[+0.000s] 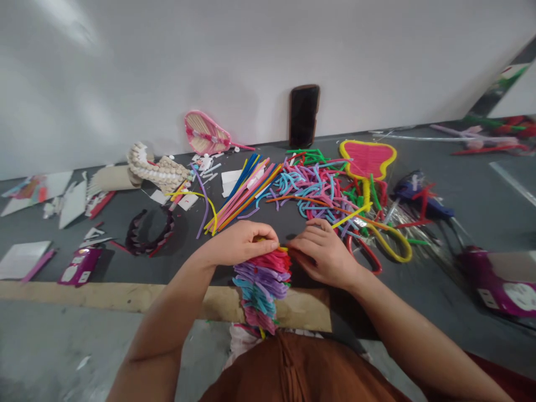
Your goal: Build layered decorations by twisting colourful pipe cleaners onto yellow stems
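left hand [243,243] covers bundle [263,285] (partly)

A smooth, pale grey wall [251,50] spans the upper frame, with soft bright reflections [71,22] at upper left and a dark diagonal band [486,106] at upper right. Below it, a dark grey tabletop [121,273] crosses the middle, edged by a tan strip [84,294]; grey floor [54,346] occupies the lower left.
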`<action>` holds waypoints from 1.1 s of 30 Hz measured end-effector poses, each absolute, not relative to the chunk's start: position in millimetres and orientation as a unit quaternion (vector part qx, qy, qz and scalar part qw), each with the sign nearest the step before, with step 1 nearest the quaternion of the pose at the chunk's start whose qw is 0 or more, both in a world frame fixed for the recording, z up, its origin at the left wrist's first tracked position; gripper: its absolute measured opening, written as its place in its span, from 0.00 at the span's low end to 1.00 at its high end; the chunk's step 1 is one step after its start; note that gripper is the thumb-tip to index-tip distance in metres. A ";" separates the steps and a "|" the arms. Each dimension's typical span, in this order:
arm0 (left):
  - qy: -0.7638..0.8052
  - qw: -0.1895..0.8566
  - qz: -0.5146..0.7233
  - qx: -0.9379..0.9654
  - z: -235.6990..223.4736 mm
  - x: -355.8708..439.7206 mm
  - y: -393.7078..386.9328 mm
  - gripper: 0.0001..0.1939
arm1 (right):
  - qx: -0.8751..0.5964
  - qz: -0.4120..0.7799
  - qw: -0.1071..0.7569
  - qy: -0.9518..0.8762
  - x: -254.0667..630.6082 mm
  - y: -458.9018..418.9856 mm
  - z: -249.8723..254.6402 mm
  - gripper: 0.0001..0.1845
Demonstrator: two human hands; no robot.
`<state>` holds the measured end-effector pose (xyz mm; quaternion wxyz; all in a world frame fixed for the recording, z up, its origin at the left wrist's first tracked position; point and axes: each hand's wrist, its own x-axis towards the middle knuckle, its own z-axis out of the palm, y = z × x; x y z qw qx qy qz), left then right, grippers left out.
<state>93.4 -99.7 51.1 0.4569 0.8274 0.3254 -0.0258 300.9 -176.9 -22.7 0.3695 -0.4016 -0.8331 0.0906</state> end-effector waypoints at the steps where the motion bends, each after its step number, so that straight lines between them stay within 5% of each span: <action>1: 0.329 0.468 -0.024 0.820 51.2 92.6 -100.2 0.13 | -0.402 0.092 0.365 -0.835 301.5 -176.9 -22.7 0.05; 19: 0.259 0.443 0.005 0.858 49.2 84.3 -98.3 0.16 | -0.432 0.154 0.437 -0.774 279.7 -187.9 -31.9 0.05; 33: 0.369 0.510 0.085 0.772 35.1 63.6 -106.2 0.13 | -0.386 0.250 0.295 -0.838 309.9 -176.7 -22.4 0.08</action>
